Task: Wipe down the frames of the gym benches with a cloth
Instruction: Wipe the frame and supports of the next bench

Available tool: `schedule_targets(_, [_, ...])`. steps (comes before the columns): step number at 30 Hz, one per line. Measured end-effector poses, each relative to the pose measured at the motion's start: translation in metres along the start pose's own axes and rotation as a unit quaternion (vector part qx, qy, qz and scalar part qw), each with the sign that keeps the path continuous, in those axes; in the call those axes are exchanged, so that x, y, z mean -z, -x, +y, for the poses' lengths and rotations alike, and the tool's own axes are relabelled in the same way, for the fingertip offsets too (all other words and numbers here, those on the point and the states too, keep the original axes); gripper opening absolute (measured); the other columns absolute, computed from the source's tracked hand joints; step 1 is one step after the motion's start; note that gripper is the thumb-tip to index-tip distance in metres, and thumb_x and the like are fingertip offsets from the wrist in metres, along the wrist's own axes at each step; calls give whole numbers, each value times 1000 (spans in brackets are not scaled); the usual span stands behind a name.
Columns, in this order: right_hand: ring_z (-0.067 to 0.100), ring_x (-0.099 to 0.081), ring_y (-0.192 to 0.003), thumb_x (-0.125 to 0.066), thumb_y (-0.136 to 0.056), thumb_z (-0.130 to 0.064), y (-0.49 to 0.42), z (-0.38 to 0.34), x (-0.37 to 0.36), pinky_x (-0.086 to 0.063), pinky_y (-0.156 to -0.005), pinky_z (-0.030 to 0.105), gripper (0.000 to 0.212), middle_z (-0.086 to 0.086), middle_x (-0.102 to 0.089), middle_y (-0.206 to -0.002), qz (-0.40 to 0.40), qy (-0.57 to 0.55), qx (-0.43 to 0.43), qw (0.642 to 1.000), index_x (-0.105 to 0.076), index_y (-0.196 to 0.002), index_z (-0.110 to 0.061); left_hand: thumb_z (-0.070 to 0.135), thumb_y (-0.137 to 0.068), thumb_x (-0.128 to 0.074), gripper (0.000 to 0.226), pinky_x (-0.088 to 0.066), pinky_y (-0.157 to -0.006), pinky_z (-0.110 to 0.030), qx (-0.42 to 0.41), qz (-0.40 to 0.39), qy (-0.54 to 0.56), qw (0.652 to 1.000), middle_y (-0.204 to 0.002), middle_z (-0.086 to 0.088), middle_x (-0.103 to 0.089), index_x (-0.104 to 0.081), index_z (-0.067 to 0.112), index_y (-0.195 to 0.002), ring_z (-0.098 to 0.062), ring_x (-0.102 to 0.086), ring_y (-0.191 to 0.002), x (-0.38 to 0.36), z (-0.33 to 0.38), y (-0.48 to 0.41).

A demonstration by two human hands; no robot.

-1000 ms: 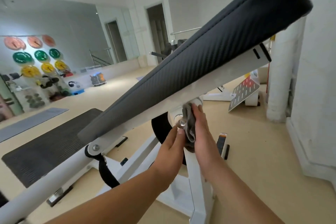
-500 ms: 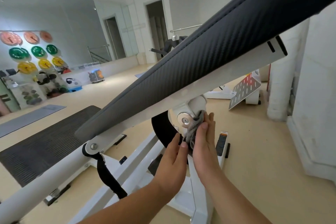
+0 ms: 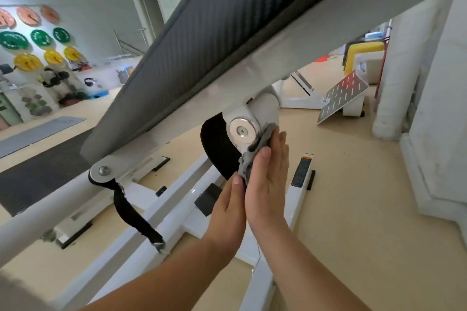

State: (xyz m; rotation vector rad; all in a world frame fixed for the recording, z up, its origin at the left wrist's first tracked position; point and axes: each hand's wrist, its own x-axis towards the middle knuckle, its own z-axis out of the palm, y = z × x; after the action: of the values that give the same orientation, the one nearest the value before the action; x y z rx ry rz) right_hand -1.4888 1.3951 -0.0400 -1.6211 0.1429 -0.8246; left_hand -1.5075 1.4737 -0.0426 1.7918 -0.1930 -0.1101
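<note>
The grey cloth lies as a crumpled strip just right of and below the silver pivot disc. Its upper end touches the white pivot housing beside the disc, and its lower end hangs where the upright frame post runs down from the disc. The right hand is flat, fingers straight and together, and presses the cloth against the right face of that post, with its thumb laid on the fabric. The left hand sits lower and further from the disc, also flat with straight fingers, its thumb tip touching the cloth's bottom end. The two palms face each other with the cloth and post between them, and neither hand curls round anything. The post's long axis runs steeply from the disc down toward the white base, so the uncleaned length probably lies below the hands, away from the disc. The right hand is the nearer one to the disc and carries most of the cloth, so it would likely lead a stroke along that axis. The black curved plate lies left of the disc, close to the left hand's fingers. The tilted backrest rail and the bench pad cross above the disc.
</note>
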Motion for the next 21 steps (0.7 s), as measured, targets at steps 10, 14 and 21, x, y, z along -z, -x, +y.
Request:
schedule_targets(10, [-14, -26, -143, -34, -109, -37, 53, 115, 29, -34, -118, 27, 49, -22, -30, -159, -46, -38, -120, 991, -26, -156, -47, 47, -110, -26, 28, -36, -71, 3, 79, -7, -13, 997, -81, 53, -56, -47, 58, -96, 35, -48, -83, -22, -36, 21])
schedule_targets(14, [-3, -48, -134, -44, -102, -15, 43, 94, 28, -42, -114, 34, 55, -27, -48, -147, -2, -134, -173, 976, -47, -142, -53, 42, -111, -26, 34, -40, -71, 1, 68, -2, -29, 997, -83, 47, -61, -55, 50, -94, 28, -54, -83, -29, -47, 21])
schedule_targets(21, [1, -11, -154, -24, -95, -60, 46, 84, 13, -16, -127, 41, 72, -14, -26, -166, 17, -26, -93, 995, -31, -159, -29, 41, -111, -30, 36, -48, -78, -4, 68, 0, 65, 996, -114, 27, -71, -63, 42, -125, 14, -62, -107, -32, -55, 17])
